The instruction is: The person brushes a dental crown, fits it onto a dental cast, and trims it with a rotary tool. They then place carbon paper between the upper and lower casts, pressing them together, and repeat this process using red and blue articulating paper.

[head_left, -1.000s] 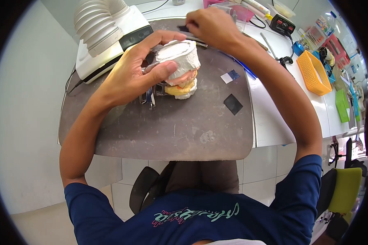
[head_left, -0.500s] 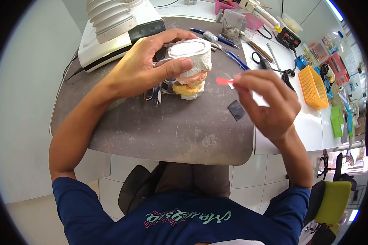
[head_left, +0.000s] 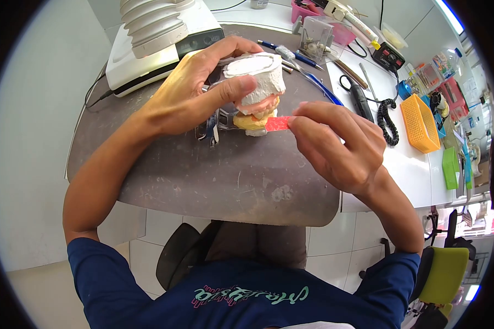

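My left hand (head_left: 195, 98) is wrapped round a dental model in a metal articulator (head_left: 207, 129), its thumb pressed against the white plaster top (head_left: 255, 67). Below that, pink gums and teeth (head_left: 259, 105) meet a yellow lower cast (head_left: 251, 122). Between the thumb and forefinger of my right hand (head_left: 340, 143) is a thin red strip (head_left: 278, 124). The strip's far end touches or overlaps the right side of the lower cast; the exact contact is too small to tell.
A white machine with a ribbed hose (head_left: 153, 33) stands at the back left. Pens and a brush (head_left: 304, 59) lie behind the model. Rightward are a black handpiece (head_left: 361, 104), a yellow basket (head_left: 420, 123) and a green tray (head_left: 450, 166).
My right hand has moved left and slightly down, bringing the red strip to the lower cast. The dark square on the table is now hidden behind that hand. My left hand keeps its hold.
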Demonstrator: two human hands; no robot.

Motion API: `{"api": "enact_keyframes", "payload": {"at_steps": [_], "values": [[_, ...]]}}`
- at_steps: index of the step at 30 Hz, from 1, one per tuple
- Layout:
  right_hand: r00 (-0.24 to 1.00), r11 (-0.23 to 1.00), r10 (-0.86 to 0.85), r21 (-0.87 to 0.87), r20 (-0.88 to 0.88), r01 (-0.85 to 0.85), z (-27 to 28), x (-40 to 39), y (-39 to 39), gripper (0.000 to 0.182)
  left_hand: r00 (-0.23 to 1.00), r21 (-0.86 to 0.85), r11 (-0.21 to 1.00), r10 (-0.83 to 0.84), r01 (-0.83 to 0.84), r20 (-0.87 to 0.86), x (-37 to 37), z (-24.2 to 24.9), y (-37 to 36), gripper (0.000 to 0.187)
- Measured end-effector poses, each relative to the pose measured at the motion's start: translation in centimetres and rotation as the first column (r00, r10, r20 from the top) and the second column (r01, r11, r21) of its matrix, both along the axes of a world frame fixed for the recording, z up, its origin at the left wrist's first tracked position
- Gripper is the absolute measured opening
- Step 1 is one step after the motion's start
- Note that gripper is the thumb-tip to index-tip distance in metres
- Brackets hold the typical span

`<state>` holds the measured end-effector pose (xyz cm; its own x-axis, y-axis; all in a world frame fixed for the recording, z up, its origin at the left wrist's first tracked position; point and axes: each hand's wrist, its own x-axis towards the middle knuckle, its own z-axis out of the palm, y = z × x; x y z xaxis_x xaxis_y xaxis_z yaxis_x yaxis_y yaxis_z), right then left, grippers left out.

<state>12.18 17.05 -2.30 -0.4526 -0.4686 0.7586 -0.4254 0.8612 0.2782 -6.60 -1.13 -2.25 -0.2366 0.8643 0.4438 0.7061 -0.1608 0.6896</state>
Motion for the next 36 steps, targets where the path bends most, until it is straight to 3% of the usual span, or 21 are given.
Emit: {"api": "enact_keyframes", "payload": {"at_steps": [6,8,12,14,18,20,27,32,36], "values": [[0.995,0.996,0.066,-0.072,0.072,-0.061,-1.3,-0.4,-0.6,0.019,0.997,-0.121,0.991,-0.053,0.058,0.047,0.2,1.4,-0.4,0.060],[0.994,0.995,0.061,-0.082,0.085,-0.054,-1.8,-0.2,-0.6,0.019,0.959,-0.022,1.000,0.012,-0.019,-0.285,0.3,1.8,-0.5,0.061],[0.990,0.992,0.077,-0.105,0.119,-0.065,-2.1,0.2,-0.9,0.017,0.921,0.030,0.998,0.056,-0.048,-0.385,1.5,1.8,-1.1,0.061],[0.986,0.991,0.087,-0.111,0.144,-0.072,-2.1,0.5,-1.0,0.019,0.952,-0.099,0.980,0.143,-0.175,-0.271,2.6,2.1,-1.5,0.064],[0.978,0.991,0.078,-0.119,0.192,-0.056,-2.3,0.7,-1.2,0.018,0.964,-0.114,0.977,0.150,-0.177,-0.218,2.3,1.6,-0.9,0.067],[0.974,0.992,0.071,-0.115,0.215,-0.047,-2.3,0.6,-1.1,0.018,0.984,-0.143,0.983,0.134,-0.116,0.119,2.2,1.2,-0.9,0.071],[0.968,0.991,0.085,-0.125,0.235,-0.056,-2.4,0.4,-1.3,0.017,0.978,-0.244,0.965,0.138,-0.098,0.153,1.4,0.9,-0.8,0.064],[0.971,0.991,0.080,-0.123,0.227,-0.054,-2.6,0.3,-1.2,0.017,0.972,-0.058,0.988,0.153,-0.145,0.178,1.5,-0.1,-0.6,0.058],[0.979,0.990,0.091,-0.125,0.181,-0.069,-3.1,-0.1,-1.1,0.018,0.970,-0.035,0.988,0.155,-0.151,0.188,1.2,-0.4,-0.6,0.057]]}}
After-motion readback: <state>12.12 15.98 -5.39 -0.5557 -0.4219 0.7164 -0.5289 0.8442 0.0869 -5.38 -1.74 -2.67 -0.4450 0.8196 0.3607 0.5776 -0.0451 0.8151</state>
